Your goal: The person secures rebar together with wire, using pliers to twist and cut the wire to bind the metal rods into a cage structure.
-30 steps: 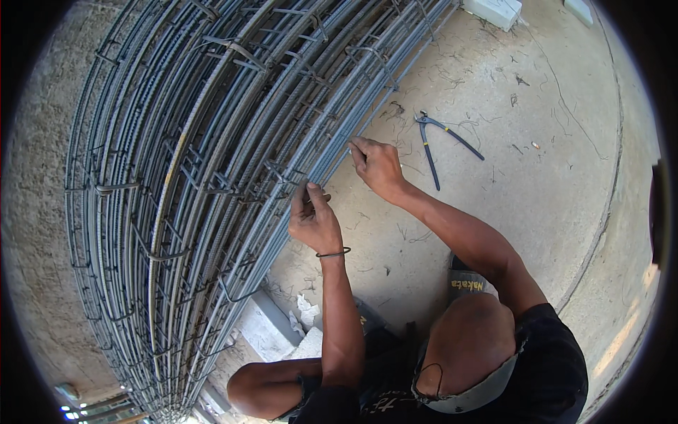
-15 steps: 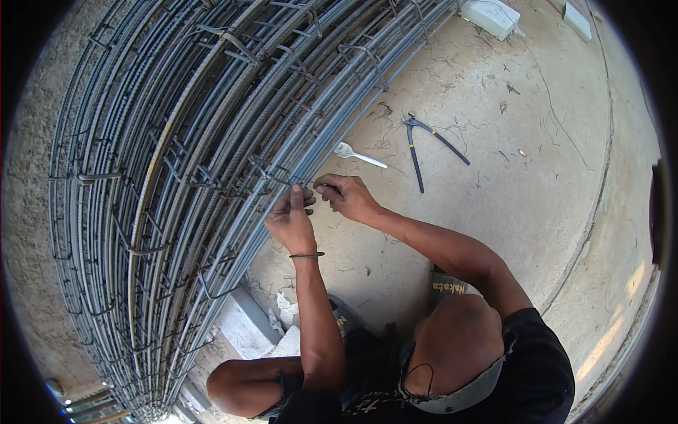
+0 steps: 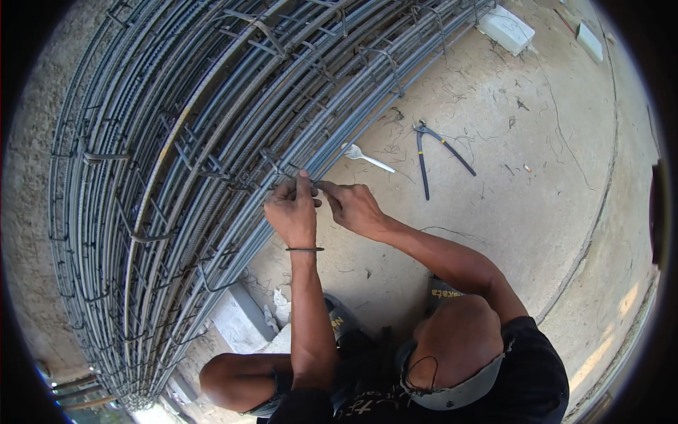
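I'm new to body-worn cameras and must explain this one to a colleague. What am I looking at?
There is no machine, just a person's bare hands. A wide fisheye camera worn on the head looks down, so straight edges bend.

The left hand is at the edge of the steel bars; the right hand is close beside it, fingertips together. Whatever they may hold is too small to tell.

On the floor lie pincers with handles spread, a white utensil and white blocks.

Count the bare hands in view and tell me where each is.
2: the left hand is at the right edge of the rebar bundle; the right hand is just to its right. No other hand shows.
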Demonstrator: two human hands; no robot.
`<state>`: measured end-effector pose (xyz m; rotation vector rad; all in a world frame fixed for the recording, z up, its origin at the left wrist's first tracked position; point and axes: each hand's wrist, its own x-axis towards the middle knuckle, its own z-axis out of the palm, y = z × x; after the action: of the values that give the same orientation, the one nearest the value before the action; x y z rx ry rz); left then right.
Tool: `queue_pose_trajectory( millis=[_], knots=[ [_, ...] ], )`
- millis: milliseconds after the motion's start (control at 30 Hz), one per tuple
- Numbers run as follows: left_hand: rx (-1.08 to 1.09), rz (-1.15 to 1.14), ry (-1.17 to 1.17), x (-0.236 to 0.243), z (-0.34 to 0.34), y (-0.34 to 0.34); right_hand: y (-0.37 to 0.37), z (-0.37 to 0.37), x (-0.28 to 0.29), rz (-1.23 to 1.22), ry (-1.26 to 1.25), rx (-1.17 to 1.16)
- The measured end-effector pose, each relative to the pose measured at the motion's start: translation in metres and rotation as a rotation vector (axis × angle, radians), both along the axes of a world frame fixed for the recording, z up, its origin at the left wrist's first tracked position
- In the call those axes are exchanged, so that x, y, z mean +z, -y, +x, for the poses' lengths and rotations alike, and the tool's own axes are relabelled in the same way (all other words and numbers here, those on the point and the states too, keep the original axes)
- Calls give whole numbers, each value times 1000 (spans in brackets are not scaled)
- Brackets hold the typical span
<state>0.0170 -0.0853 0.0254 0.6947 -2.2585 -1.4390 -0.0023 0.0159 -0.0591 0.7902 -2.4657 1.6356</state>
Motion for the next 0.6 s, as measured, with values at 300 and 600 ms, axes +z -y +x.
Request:
queue_pose_trajectory(
  millis=[300,600],
  knots=[
    [11,137,-20,-24,8,17,1,6,0,103,-43,-67],
    [48,-780,-96,-41,25,34,-8,-5,12,6,3,59]
  ],
)
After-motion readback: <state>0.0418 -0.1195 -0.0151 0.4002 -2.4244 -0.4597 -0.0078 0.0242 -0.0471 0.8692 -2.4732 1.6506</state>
